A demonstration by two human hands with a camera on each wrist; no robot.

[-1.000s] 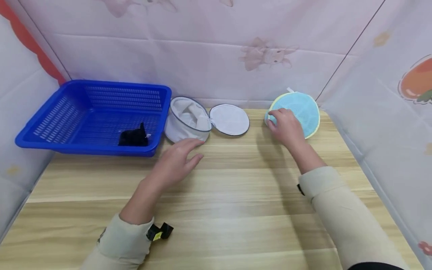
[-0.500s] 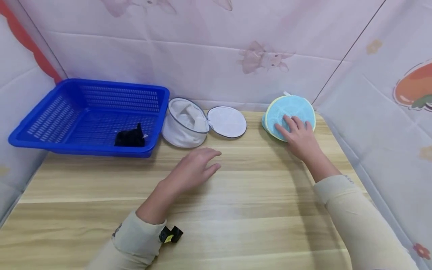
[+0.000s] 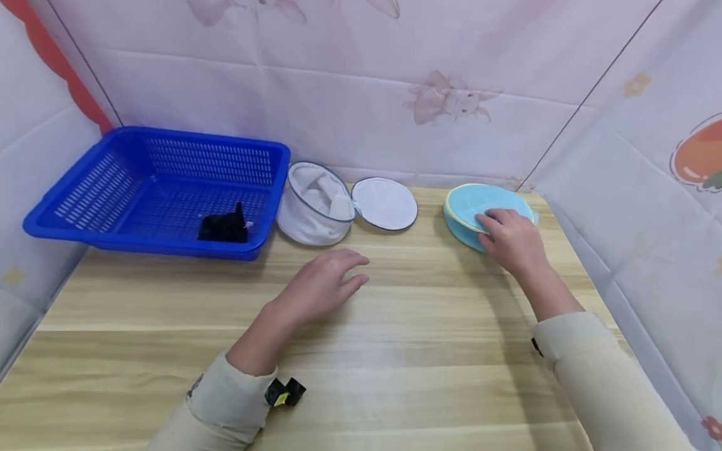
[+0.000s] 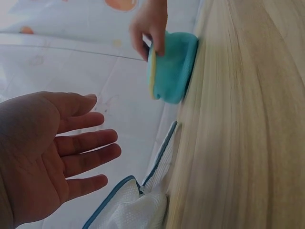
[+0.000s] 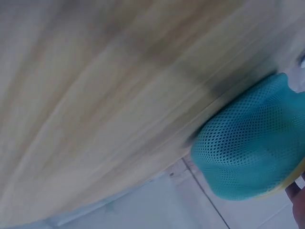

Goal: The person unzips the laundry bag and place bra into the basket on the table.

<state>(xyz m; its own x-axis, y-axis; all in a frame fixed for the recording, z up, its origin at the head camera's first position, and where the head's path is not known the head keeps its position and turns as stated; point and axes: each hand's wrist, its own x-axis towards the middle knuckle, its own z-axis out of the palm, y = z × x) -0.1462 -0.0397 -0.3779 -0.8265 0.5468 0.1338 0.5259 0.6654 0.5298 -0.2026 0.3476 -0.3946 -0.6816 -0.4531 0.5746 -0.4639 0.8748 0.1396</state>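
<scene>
At the right back of the table lies a round, light-blue mesh laundry bag (image 3: 479, 203) with yellow piping, lid upward. My right hand (image 3: 516, 241) pinches its near edge, fingers over the top and thumb at the side. In the right wrist view the bag's mesh wall (image 5: 238, 143) fills the right side, and only a bit of the hand (image 5: 299, 205) shows. My left hand (image 3: 321, 282) hovers over the table's middle, holding nothing; its fingers (image 4: 90, 140) are loosely extended in the left wrist view. Nearest to it is a white mesh laundry bag (image 3: 310, 225), its round lid (image 3: 386, 203) flipped open to the right.
A blue plastic basket (image 3: 169, 246) stands at the back left, with a small black item (image 3: 222, 227) inside. Printed cloth walls (image 3: 338, 100) enclose the wooden table (image 3: 389, 351) at the back and sides. A black wrist-camera piece (image 3: 284, 393) sits at the left cuff.
The blue bag has tipped from leaning up at the back to lying flatter, with my right hand shifting to its near edge. My left hand moved right, away from the white bag, then stayed.
</scene>
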